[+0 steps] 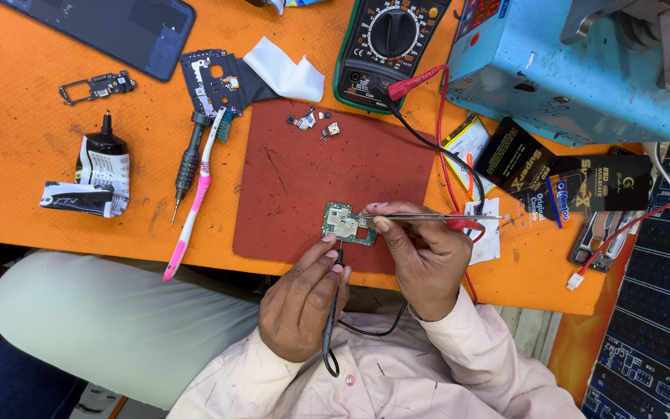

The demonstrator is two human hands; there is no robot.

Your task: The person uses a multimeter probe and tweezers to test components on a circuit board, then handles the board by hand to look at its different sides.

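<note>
A small green circuit board (344, 223) with metal shields lies near the front edge of a dark red work mat (312, 178). My left hand (302, 301) grips a black meter probe (333, 302), its tip touching the board's lower edge. My right hand (422, 256) holds a red meter probe (436, 219) sideways, its thin metal tip pointing left onto the board's right side. Black and red leads run from both probes up to a multimeter (388, 43) at the back.
On the orange table (32, 155) lie a pink toothbrush (194, 208), a black screwdriver (187, 167), a crumpled glue tube (94, 178), a phone body (118, 27), phone parts (215, 81), a white cloth (284, 71), tiny components (316, 124) and black packets (575, 186). A blue machine (575, 70) stands back right.
</note>
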